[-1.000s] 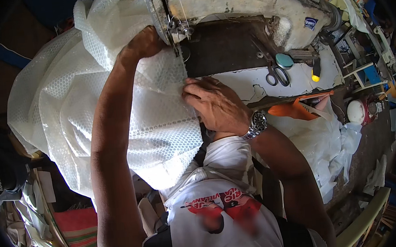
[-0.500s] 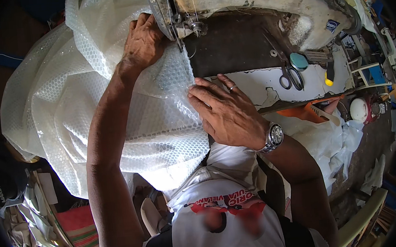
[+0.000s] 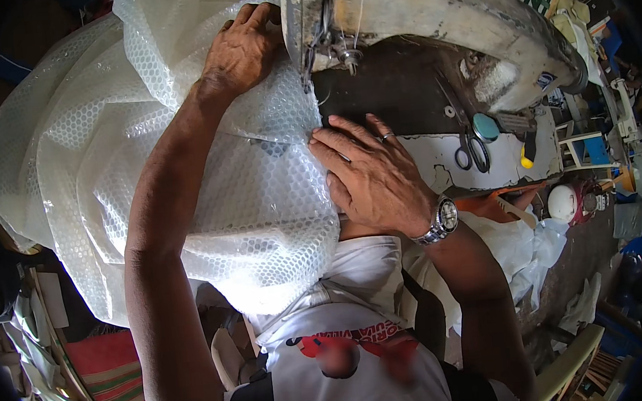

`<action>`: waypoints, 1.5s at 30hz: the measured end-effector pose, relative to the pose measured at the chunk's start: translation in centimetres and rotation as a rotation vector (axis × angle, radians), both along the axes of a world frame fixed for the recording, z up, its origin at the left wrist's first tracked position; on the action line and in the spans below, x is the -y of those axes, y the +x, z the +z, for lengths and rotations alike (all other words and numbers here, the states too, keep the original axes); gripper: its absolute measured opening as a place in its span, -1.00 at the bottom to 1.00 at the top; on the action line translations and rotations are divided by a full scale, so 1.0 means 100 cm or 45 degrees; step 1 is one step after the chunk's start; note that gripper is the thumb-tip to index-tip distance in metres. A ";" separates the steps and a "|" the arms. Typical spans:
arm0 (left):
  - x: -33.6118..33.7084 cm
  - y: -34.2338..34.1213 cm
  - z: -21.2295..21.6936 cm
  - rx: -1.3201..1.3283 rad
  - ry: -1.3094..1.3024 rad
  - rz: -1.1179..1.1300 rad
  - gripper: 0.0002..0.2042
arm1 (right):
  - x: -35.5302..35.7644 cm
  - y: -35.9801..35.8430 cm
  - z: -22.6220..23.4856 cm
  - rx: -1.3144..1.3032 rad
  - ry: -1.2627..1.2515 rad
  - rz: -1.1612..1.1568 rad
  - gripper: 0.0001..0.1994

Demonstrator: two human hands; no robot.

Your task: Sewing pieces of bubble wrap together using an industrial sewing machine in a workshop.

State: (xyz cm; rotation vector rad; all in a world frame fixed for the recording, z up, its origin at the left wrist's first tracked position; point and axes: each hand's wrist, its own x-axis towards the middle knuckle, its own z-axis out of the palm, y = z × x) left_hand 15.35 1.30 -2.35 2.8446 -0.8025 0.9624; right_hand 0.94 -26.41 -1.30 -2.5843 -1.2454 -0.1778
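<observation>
A large translucent bubble wrap sheet (image 3: 244, 196) spreads in folds over the left side and down to my lap. Its right edge runs beneath the needle area of a worn, pale sewing machine (image 3: 426, 0). My left hand (image 3: 243, 51) rests palm down on the wrap, left of the machine head, its fingers bent slightly and pointing away from me. Nearer to me, my right hand (image 3: 372, 169) lies with fingers stretched out, the forefinger and thumb touching the sheet's right edge. A ring and a metal watch (image 3: 442, 219) are on that arm.
On the machine table's peeling white edge (image 3: 431, 152) lie black scissors (image 3: 471, 149), a round teal-topped item (image 3: 486, 127) and a yellow-and-black tool (image 3: 528, 152). White sheeting (image 3: 506, 261) hangs at the right. A red striped cloth (image 3: 111, 379) is at lower left.
The view has shifted, so the machine appears farther right. The wrap beside my right hand looks flatter, and that hand's fingers have straightened slightly. My left hand still rests on the sheet.
</observation>
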 end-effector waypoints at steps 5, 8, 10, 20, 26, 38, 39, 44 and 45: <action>-0.007 0.017 0.004 0.125 0.042 -0.043 -0.72 | -0.006 0.015 -0.001 0.020 -0.056 -0.026 -0.50; -0.010 0.026 0.004 0.158 0.022 -0.059 -0.73 | -0.010 0.020 -0.003 0.020 -0.041 -0.052 -0.50; -0.012 0.030 0.003 0.112 -0.022 -0.025 -0.74 | -0.012 0.022 -0.004 0.027 -0.060 -0.097 -0.49; -0.023 0.048 0.000 0.080 -0.053 -0.084 -0.78 | -0.021 0.028 -0.009 0.009 0.013 -0.197 -0.48; -0.025 0.057 -0.005 0.100 -0.121 -0.121 -0.80 | -0.022 0.030 -0.011 0.040 0.013 -0.227 -0.45; -0.026 0.058 -0.006 0.090 -0.122 -0.039 -0.81 | 0.037 0.015 0.049 0.370 0.485 -0.337 -0.62; -0.026 0.056 -0.006 0.039 -0.105 -0.003 -0.81 | 0.062 0.017 0.065 0.559 0.415 -0.537 -0.63; -0.022 0.051 -0.002 0.039 -0.156 0.007 -0.81 | 0.225 0.119 0.148 0.940 0.496 -0.868 -0.56; -0.022 0.050 -0.002 0.023 -0.169 -0.002 -0.81 | 0.255 0.144 0.154 0.906 0.478 -0.907 -0.50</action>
